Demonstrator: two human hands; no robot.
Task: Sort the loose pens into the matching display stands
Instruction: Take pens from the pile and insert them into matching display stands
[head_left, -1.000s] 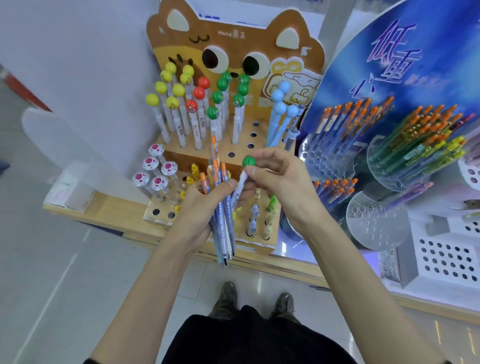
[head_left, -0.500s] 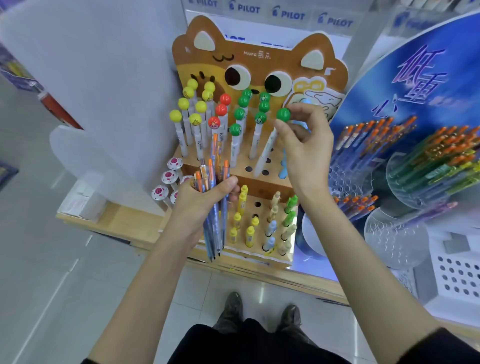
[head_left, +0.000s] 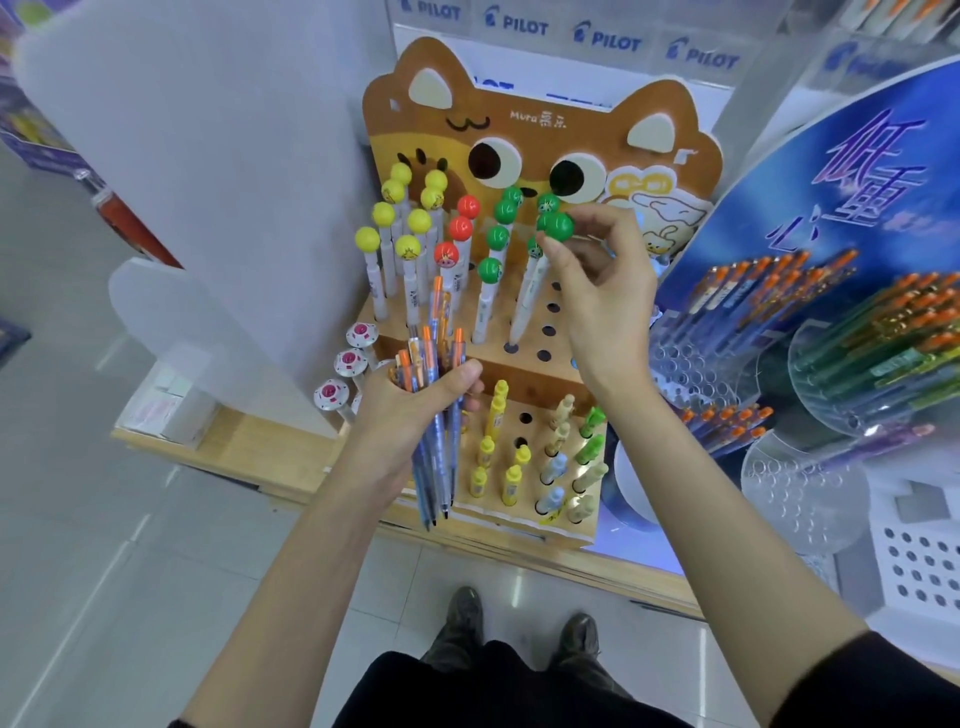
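While the left hand (head_left: 410, 415) grips spare pens (head_left: 439, 322), the right hand (head_left: 602, 301) pinches the green-ball pen (head_left: 527, 305) by its ball; seemingly light, stiff.

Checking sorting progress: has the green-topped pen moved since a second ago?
Yes: the green-topped pen moved up the cat stand, from lower tier to upper holes.

"PILOT" on the shelf strip (head_left: 561, 32), "Mura" on the cat stand (head_left: 576, 130)
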